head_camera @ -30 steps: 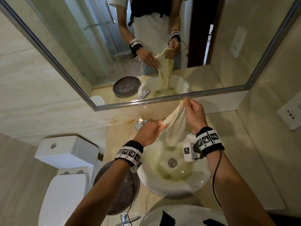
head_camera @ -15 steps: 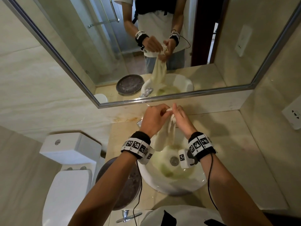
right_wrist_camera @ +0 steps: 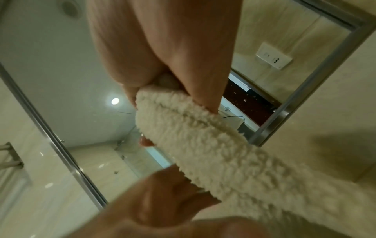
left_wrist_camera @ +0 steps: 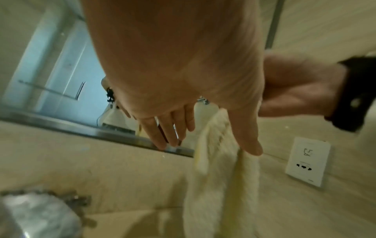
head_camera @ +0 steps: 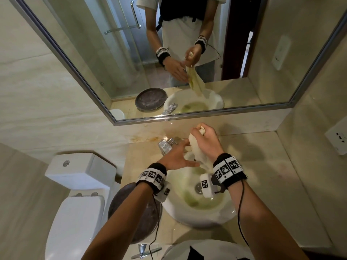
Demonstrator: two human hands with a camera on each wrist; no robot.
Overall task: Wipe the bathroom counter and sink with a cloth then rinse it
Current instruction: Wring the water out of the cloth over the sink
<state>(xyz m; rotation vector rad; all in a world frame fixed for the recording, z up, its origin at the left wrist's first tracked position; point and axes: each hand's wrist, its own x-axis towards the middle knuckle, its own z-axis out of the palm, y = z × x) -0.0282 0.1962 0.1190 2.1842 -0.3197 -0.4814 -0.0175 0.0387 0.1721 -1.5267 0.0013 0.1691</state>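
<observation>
My right hand (head_camera: 203, 136) is raised over the white basin (head_camera: 221, 216) and grips the top of a cream cloth (head_camera: 196, 152), which hangs down in a bunched rope toward the bowl. In the right wrist view the fingers (right_wrist_camera: 203, 90) curl round the fluffy cloth (right_wrist_camera: 213, 145). Spread, straight fingers mark my left hand (head_camera: 177, 156), which sits just left of the hanging cloth at mid height; its thumb lies against the cloth (left_wrist_camera: 223, 169) in the left wrist view, where the left hand (left_wrist_camera: 205, 136) is plainly uncurled. Greenish water pools round the drain (head_camera: 198, 188).
A chrome tap (head_camera: 166, 145) stands behind the basin at the left. A dark round dish (head_camera: 139, 212) lies on the beige counter (head_camera: 281, 194) left of the basin, with a toilet (head_camera: 75, 203) beyond it. The mirror (head_camera: 187, 53) and a wall socket (head_camera: 338, 137) lie ahead and right.
Both hands were together on the cloth's top half a second ago. Now the left hand has let go and dropped lower with fingers spread, while the right hand has risen, holding the cloth alone.
</observation>
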